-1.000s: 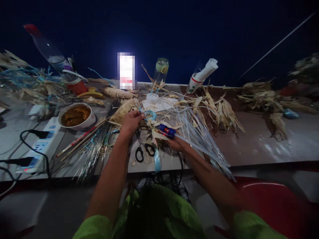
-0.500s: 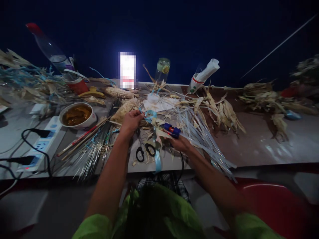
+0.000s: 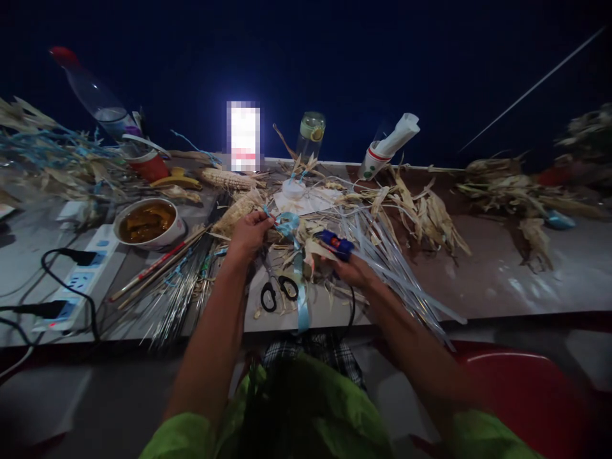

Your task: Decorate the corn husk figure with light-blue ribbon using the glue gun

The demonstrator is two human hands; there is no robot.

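Two hands occupied: left hand [image 3: 251,233] pinches a light-blue curled ribbon [image 3: 287,224]; right hand [image 3: 354,269], rightward, grips a dark-blue tubular glue gun [image 3: 337,245], its long axis slanting ribbonward.

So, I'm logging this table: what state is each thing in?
Left hand: pinched beside blue ribbon
Right hand: gripping blue tool
Scissors: lying down, handle loops apart
Bowl: uncovered, holding brown food
Power strip: red light on, plugs in
Screen: lit
Green-lidded bottle: closed
White cup: holding rolled sheet
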